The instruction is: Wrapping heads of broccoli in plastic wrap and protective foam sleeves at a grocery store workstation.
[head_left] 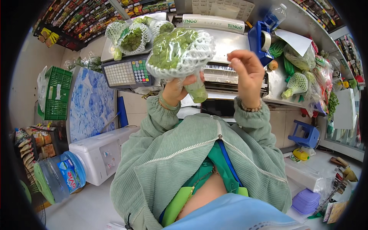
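Left hand (173,93) grips a net-wrapped broccoli (174,50) while the empty right hand (248,74) hangs half open, fingers curled.

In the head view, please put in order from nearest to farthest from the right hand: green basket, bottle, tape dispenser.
1. Tape dispenser, just beyond the right hand
2. Bottle, beyond the dispenser
3. Green basket, far left

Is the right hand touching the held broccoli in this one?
Apart. The head view shows the right hand to the right of the broccoli, with the pale surface visible in the gap between them.
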`<state>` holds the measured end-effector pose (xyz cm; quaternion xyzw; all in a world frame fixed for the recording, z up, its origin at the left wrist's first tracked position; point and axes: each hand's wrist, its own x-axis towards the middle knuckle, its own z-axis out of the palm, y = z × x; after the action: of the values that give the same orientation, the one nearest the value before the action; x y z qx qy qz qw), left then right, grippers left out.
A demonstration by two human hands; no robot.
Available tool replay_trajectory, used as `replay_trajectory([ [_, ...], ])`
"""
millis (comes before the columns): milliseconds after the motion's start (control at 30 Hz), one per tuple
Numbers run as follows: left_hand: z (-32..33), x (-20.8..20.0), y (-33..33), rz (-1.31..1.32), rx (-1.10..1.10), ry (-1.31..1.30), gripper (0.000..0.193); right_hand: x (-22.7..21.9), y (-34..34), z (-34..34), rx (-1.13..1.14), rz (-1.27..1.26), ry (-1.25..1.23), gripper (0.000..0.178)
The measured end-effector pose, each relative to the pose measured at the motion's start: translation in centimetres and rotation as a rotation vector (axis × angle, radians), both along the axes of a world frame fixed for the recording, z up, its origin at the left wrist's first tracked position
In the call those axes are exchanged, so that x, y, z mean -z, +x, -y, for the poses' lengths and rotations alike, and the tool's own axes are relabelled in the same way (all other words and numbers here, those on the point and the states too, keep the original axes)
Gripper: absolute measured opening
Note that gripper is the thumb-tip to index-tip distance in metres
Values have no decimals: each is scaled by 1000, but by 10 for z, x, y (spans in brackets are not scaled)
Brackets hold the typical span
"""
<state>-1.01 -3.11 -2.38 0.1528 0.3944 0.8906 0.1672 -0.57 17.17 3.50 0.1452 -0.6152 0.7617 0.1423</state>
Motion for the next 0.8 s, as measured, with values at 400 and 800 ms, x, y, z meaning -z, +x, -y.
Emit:
replay_trajectory([
  [400, 4, 16, 9, -50, -28, -6, 55, -15, -15, 4, 139, -249, 236, 12],
  [800, 30, 87, -8, -193, 42, 374, 57, -21, 5, 13, 9, -204, 64, 10],
])
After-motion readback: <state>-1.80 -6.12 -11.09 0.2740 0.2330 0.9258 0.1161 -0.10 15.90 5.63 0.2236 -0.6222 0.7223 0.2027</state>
